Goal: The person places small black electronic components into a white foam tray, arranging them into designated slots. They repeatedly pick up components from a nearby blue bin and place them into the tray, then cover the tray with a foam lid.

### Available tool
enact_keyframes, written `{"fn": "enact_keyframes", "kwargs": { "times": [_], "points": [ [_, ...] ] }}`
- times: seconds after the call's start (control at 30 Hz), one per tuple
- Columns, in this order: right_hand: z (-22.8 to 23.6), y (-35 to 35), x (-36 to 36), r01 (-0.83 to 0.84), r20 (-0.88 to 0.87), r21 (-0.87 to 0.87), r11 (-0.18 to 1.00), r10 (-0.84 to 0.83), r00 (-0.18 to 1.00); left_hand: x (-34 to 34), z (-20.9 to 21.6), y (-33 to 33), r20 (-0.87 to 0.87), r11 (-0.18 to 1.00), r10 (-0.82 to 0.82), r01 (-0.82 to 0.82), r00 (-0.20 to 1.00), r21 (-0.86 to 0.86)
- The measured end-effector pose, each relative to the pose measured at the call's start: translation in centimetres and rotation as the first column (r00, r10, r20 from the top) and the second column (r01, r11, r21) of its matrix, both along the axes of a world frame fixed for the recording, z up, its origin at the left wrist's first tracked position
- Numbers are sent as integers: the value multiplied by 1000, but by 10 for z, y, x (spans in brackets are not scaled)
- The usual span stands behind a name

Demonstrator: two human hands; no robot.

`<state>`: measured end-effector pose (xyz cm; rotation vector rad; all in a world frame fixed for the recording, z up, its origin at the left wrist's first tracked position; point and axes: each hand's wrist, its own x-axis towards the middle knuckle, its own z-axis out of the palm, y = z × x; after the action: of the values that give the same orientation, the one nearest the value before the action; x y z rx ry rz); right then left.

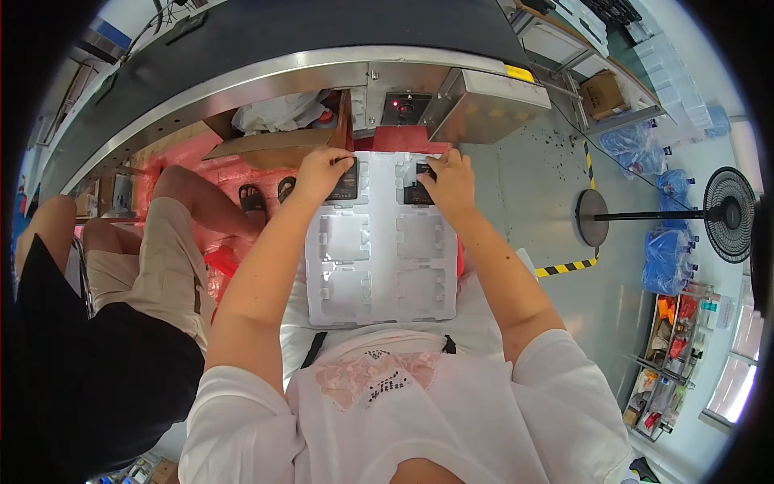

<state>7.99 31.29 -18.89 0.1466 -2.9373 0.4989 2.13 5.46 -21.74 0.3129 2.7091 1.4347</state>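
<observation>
A white moulded plastic tray [383,242] with several recesses rests across my lap. At its far left recess lies a black flat rectangular piece [347,185], and my left hand [321,171] is closed with its thumb and fingers pinched on that piece's upper edge. In the far right recess is a second black flat piece [416,194]. My right hand [451,179] pinches it near its upper right side, covering part of it. The recesses nearer to me hold nothing.
Beyond the tray runs a black-topped conveyor bench [347,36] with a metal edge and a metal box [492,105]. A cardboard box [274,149] sits beneath it. A person in black [105,363] sits close on my left. A fan [728,211] stands at right.
</observation>
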Motion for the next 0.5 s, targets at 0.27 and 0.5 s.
{"fn": "enact_keyframes", "kwargs": {
  "times": [0.27, 0.5],
  "points": [
    [38, -13, 30, -92, -85, -296, 951, 69, 994, 53, 7, 12, -417, 882, 133, -299, 899, -364],
    [214, -10, -34, -286, -580, -462, 839, -42, 814, 82, 0, 14, -321, 824, 207, -342, 924, -452]
  ]
}}
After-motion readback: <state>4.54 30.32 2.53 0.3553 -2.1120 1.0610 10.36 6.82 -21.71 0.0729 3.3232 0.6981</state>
